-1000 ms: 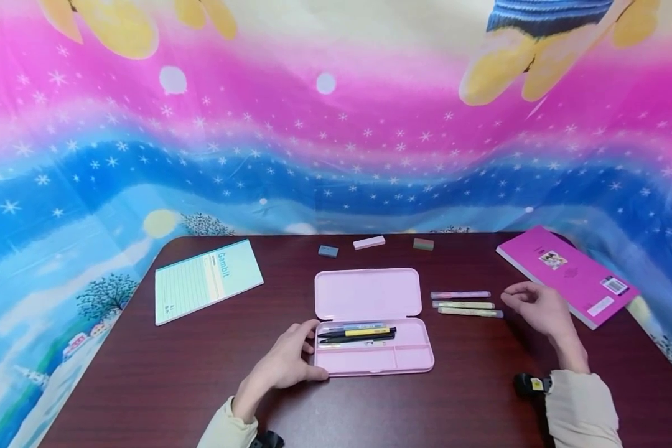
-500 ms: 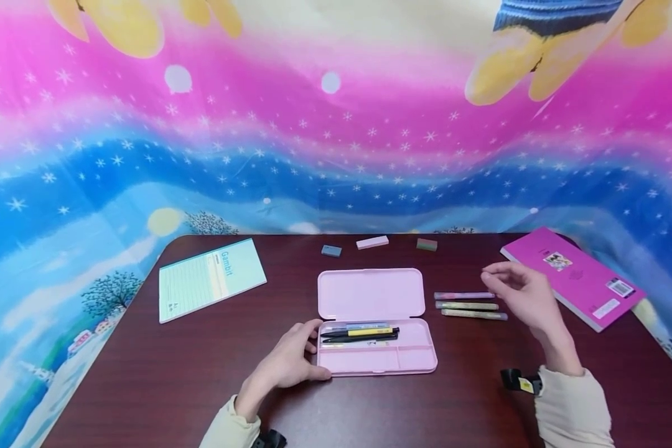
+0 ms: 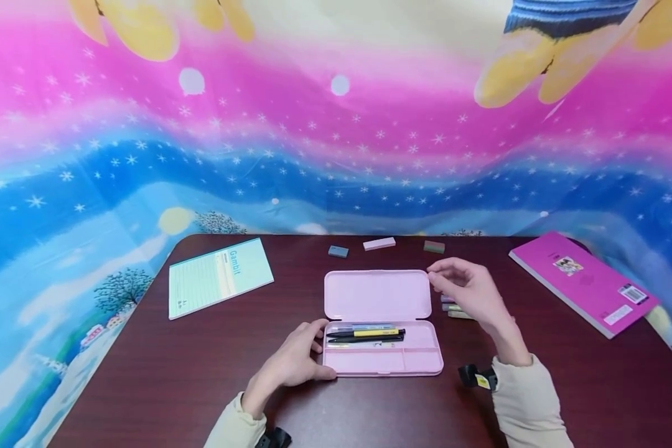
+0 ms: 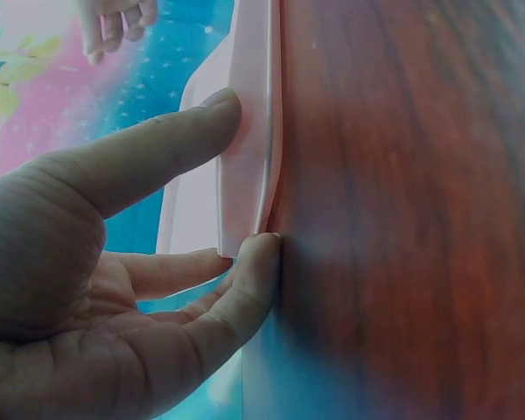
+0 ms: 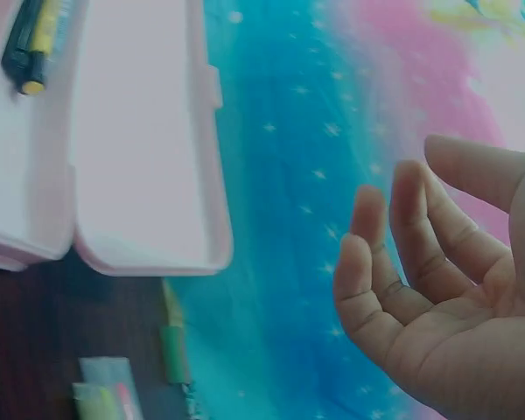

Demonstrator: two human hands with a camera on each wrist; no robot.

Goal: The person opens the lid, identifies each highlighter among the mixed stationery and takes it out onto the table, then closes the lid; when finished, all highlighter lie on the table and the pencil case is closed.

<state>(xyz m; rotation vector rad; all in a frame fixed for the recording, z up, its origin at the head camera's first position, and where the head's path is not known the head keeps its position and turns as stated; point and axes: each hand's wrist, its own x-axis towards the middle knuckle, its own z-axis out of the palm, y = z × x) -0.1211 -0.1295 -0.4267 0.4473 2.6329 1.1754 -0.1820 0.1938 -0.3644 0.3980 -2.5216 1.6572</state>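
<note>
Just below the center of the frame, we see a pink pencil case (image 3: 364, 359) lying open, pens (image 3: 369, 333) inside, its left end gripped by the left hand (image 3: 294, 358). The right hand (image 3: 469, 291), loosely curled and free, hovers near the lid (image 3: 378, 294); three erasers (image 3: 379, 244) dot the table (image 3: 162, 373).

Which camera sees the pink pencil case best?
The head view: it shows nearly the whole pencil case, with its open lid and pens. The left wrist view shows only one end, side-on; the right wrist view cuts off part of the lid and pens.
</note>
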